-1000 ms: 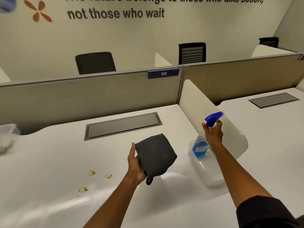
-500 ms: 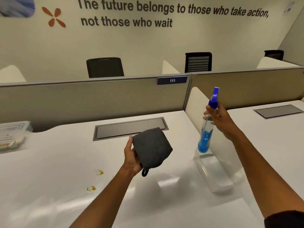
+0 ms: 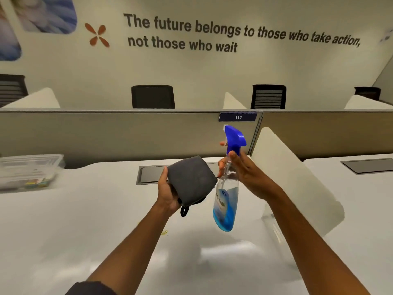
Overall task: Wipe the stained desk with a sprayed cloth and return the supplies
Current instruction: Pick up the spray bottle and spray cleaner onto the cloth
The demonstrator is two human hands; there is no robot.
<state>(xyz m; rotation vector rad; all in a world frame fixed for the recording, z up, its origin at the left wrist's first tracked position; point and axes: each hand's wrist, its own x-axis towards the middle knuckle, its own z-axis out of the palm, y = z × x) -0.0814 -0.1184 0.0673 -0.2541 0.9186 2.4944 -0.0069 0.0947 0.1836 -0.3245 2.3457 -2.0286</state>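
Note:
My left hand [image 3: 168, 192] holds a folded dark grey cloth [image 3: 191, 179] up above the white desk [image 3: 63, 231], its flat face turned towards the right. My right hand [image 3: 244, 171] grips the neck of a clear spray bottle [image 3: 225, 201] with a blue trigger head and blue liquid in its lower part. The bottle hangs just right of the cloth, almost touching it, with its nozzle pointing left. A small yellowish stain [image 3: 164, 232] shows on the desk beside my left forearm; other stains are hidden.
A clear plastic bin [image 3: 274, 226] stands on the desk at the right, by the white side divider [image 3: 297, 177]. A clear lidded box [image 3: 29, 171] with small items sits far left. A grey cable hatch [image 3: 148, 174] lies in front of the beige back partition [image 3: 106, 135].
My right hand has lifted the spray bottle out of the clear bin and brought it left, up beside the cloth. The cloth stays raised in my left hand. The view has tilted upward.

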